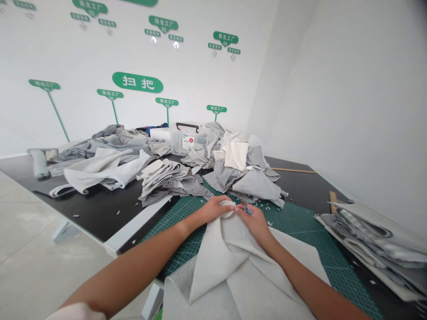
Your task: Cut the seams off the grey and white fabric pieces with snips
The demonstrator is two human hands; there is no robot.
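My left hand pinches a fold at the edge of a large piece of pale grey felt. My right hand is close against it, gripping a small pair of scissors with blue handles. The blades sit at the felt's edge and are mostly hidden by my fingers. The felt lies folded over a green cutting mat, which shows a printed grid. Small white snippets are scattered on the mat just beyond my hands.
Heaps of grey and white fabric cover the black work table ahead, around a clear plastic box with a black handle. A stack of grey felt lies at the right. A wooden ruler rests beyond, and the table's edge drops to a tiled floor at the left.
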